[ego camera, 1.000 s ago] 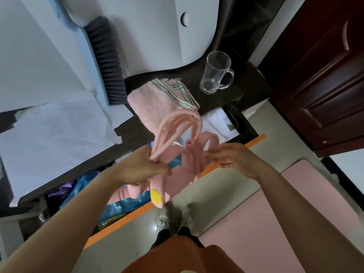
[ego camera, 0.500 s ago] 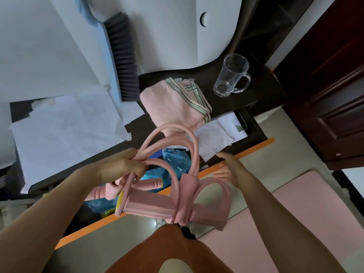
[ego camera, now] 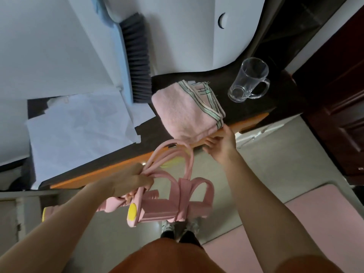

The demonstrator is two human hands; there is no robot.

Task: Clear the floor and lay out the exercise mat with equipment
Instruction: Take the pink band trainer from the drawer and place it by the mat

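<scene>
- Several sheets of white paper lie spread on the left of the dark desk, overlapping one another.
- One brush with grey bristles stands on end just behind them, its tip almost touching the towel.
- Left hand: fingers curled tight round the gathered pink tubes of the exercise band, which hangs in the air in front of the desk. Its loops arch upward, and its foam bars with yellow ends sit below the fist.
- Drawer: only its orange front edge shows under the desktop, and its inside is hidden.
- Folded pink towel with a striped border lies on the desk, one corner hanging over the edge.
- Right hand: fingers extended, tips against the orange edge just below that corner, holding nothing.
- Glass mug stands upright on the desk to the right, apart from the towel.
- Pink mat lies flat on the floor at lower right, beside the person's shoes.
</scene>
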